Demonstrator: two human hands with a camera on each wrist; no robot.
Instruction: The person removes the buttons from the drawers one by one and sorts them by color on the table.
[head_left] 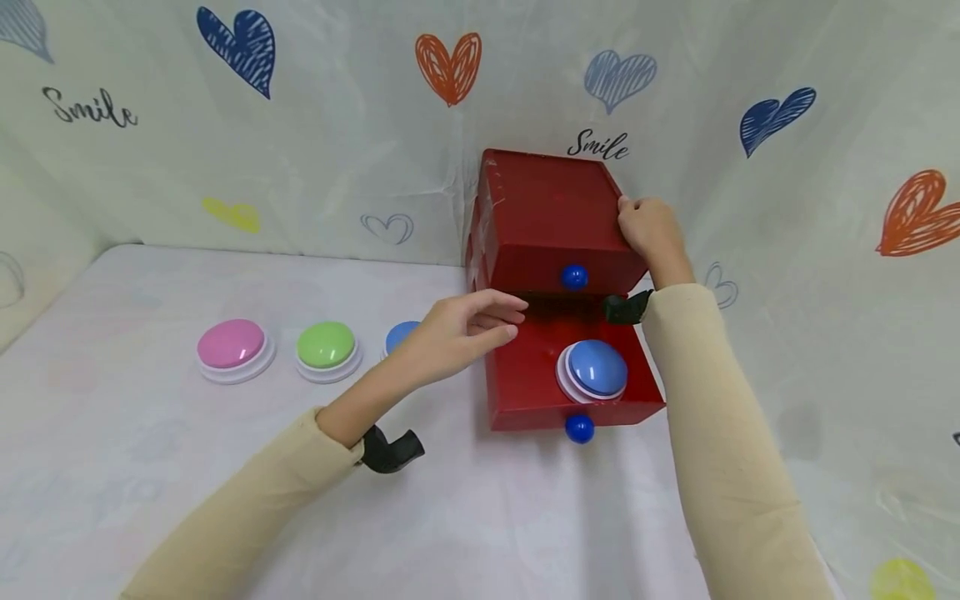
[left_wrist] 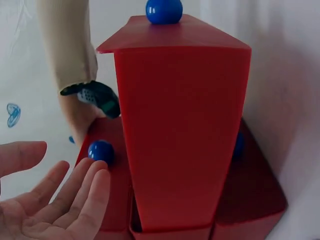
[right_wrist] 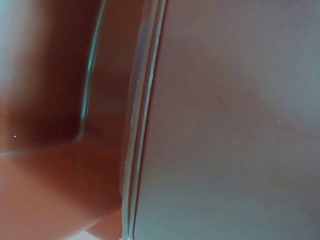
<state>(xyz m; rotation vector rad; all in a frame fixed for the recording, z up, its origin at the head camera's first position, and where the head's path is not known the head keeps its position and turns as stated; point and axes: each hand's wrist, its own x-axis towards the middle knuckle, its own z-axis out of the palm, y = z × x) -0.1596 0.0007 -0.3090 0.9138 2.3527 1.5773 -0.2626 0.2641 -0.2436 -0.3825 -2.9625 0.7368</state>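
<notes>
A red drawer cabinet [head_left: 551,196] stands against the back cloth, its middle or lower drawer [head_left: 517,375] pulled out. Inside that drawer sits a blue push button [head_left: 597,367] on a white base. A round blue knob [head_left: 580,429] is on the drawer's front. My right hand [head_left: 654,233] grips the cabinet's upper right edge; some of its fingers are hidden. By the drawer's left wall is my left hand [head_left: 468,329], fingers loosely extended and holding nothing. The left wrist view shows this left hand [left_wrist: 60,205] beside the drawer and the upper knob [left_wrist: 101,152].
A pink button [head_left: 231,343], a green button [head_left: 326,346] and another blue button [head_left: 400,335], partly behind my left hand, stand in a row left of the cabinet. White cloth [head_left: 187,475] covers the table. A heart-printed cloth [head_left: 337,125] hangs behind and at the right.
</notes>
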